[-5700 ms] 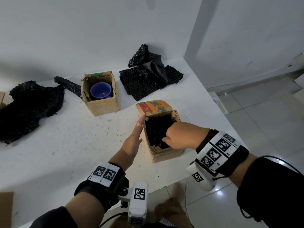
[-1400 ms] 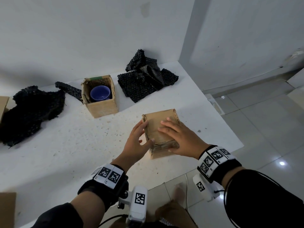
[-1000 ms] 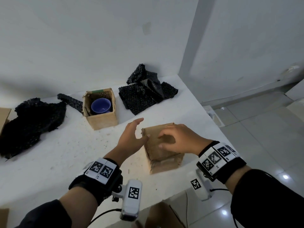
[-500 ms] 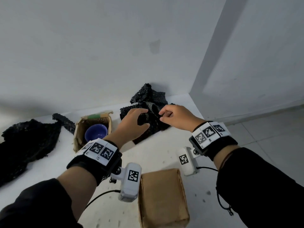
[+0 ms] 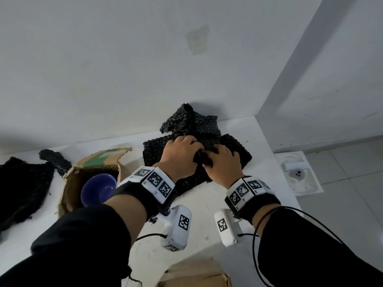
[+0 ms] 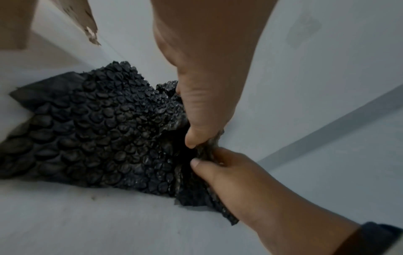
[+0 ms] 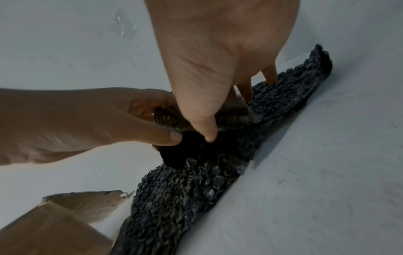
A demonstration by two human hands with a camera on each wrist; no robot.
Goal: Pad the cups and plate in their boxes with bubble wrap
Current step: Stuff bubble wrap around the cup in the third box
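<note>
A fold of black bubble wrap (image 5: pixel 209 131) is pinched by the left hand (image 5: pixel 179 155) and right hand (image 5: pixel 223 162) on the white table (image 5: pixel 207 204), beside an open box (image 5: pixel 70 183).

Dim flat light, soft shadows, blurred wrist views, wide-angle distortion

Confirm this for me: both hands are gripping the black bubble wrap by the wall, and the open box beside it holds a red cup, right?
Not quite. The head view shows a blue cup in the open box, not red. Both the left hand and right hand do grip the bubble wrap.
</note>
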